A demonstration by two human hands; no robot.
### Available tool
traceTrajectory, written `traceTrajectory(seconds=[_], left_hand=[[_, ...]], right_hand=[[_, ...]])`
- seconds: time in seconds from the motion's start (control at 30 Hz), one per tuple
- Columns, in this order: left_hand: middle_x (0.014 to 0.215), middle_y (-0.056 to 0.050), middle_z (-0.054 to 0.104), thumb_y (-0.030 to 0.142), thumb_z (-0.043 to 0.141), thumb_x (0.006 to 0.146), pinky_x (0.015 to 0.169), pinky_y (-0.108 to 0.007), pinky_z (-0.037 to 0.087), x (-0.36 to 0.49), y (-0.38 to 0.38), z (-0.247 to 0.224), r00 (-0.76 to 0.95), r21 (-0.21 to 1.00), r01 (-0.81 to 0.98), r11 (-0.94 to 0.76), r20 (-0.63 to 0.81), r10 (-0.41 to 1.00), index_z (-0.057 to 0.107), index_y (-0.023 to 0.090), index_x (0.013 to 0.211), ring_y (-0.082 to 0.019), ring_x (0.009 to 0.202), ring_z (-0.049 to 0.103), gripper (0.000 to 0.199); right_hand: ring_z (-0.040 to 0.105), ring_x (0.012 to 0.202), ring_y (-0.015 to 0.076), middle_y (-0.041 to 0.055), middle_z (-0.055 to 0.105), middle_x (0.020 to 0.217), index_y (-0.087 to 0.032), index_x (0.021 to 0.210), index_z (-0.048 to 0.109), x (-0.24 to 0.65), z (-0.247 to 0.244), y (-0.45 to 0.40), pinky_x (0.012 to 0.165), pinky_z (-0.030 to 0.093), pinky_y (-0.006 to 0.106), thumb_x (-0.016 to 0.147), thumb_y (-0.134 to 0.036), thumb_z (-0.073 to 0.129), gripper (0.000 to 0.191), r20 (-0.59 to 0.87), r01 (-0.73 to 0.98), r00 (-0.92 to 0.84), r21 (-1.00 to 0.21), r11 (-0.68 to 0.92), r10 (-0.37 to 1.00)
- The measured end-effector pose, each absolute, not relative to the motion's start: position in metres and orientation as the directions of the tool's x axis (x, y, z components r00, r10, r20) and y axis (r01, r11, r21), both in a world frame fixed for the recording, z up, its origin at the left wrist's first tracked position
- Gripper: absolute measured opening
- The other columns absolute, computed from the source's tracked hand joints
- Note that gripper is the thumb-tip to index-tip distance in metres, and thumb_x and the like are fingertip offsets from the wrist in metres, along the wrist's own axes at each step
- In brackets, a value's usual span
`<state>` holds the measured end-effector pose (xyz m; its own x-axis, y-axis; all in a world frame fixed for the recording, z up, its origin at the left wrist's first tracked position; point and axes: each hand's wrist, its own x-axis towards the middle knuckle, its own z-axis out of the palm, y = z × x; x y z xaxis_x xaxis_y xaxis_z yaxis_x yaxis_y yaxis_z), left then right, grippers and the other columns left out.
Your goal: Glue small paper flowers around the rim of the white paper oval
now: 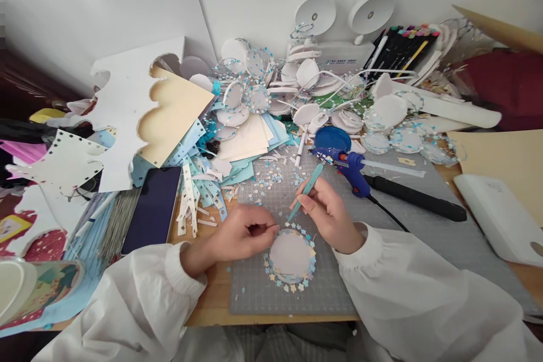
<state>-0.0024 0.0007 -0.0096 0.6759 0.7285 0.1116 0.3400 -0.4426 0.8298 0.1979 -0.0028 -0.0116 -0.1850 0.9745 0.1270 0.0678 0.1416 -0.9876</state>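
Observation:
My right hand (326, 212) grips teal tweezers (311, 182), their tips pointing down at the far rim of a round white disc (291, 255). Small blue, white and cream paper flowers (292, 287) ring the disc's edge. My left hand (244, 231) is closed in a pinch by the disc's upper left rim; whatever lies between its fingertips is too small to make out. The disc lies flat on a grey cutting mat (254, 294). Loose paper flowers (271, 178) are scattered on the mat beyond my hands.
A blue glue gun (354, 172) lies right of my hands, with a black rod-like tool (416, 198) beside it. At left are a phone (153, 209) and paper strips (197, 198). White discs (307, 73) pile up at the back, near a pen box (394, 48).

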Motion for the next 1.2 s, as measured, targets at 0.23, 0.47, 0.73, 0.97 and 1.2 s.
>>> traceTrajectory(seconds=[0.23,0.47,0.73,0.97,1.2], left_hand=[[0.052,0.004,0.035,0.016,0.051,0.084,0.048,-0.020,0.025,-0.0016,0.0009,-0.0082,0.670,0.837,0.325,-0.439,0.124,0.732,0.043,0.015,0.055,-0.007,0.050,0.031,0.030],[0.052,0.005,0.035,0.014,0.050,0.083,0.048,-0.020,0.025,-0.0019,0.0008,-0.0090,0.669,0.836,0.319,-0.447,0.136,0.731,0.041,0.015,0.055,-0.007,0.050,0.030,0.029],[0.051,0.005,0.035,0.017,0.049,0.084,0.047,-0.020,0.024,-0.0022,-0.0002,-0.0099,0.670,0.842,0.327,-0.429,0.114,0.734,0.041,0.015,0.054,-0.007,0.049,0.030,0.031],[0.051,0.005,0.033,0.020,0.048,0.086,0.046,-0.021,0.025,-0.0021,-0.0005,-0.0096,0.662,0.847,0.325,-0.421,0.115,0.741,0.042,0.016,0.055,-0.007,0.049,0.030,0.032],[0.052,0.005,0.035,0.017,0.049,0.084,0.048,-0.020,0.026,-0.0017,-0.0004,-0.0069,0.661,0.839,0.332,-0.432,0.120,0.741,0.042,0.015,0.055,-0.007,0.050,0.031,0.030]], right_hand=[[0.049,0.057,0.0111,0.0017,0.055,0.076,-0.022,0.083,0.049,0.1974,-0.0130,-0.0023,0.055,0.046,0.027,0.088,-0.047,0.054,0.027,0.128,0.022,-0.180,-0.991,0.134,0.975],[0.048,0.055,0.0120,0.0006,0.058,0.070,-0.022,0.084,0.049,0.1989,-0.0145,0.0001,0.055,0.044,0.027,0.088,-0.047,0.055,0.026,0.110,0.005,-0.169,-0.994,0.113,0.979],[0.048,0.057,0.0124,0.0014,0.056,0.074,-0.022,0.083,0.050,0.1978,-0.0148,-0.0002,0.056,0.044,0.028,0.088,-0.049,0.053,0.028,0.107,0.056,-0.217,-0.991,0.121,0.970],[0.049,0.060,0.0134,0.0018,0.056,0.076,-0.022,0.084,0.050,0.1983,-0.0156,-0.0002,0.057,0.044,0.028,0.087,-0.049,0.054,0.028,0.091,0.053,-0.210,-0.993,0.105,0.973],[0.049,0.059,0.0136,0.0005,0.059,0.070,-0.022,0.084,0.050,0.1995,-0.0150,0.0011,0.056,0.042,0.028,0.088,-0.046,0.055,0.025,0.094,0.005,-0.206,-0.995,0.097,0.974]])
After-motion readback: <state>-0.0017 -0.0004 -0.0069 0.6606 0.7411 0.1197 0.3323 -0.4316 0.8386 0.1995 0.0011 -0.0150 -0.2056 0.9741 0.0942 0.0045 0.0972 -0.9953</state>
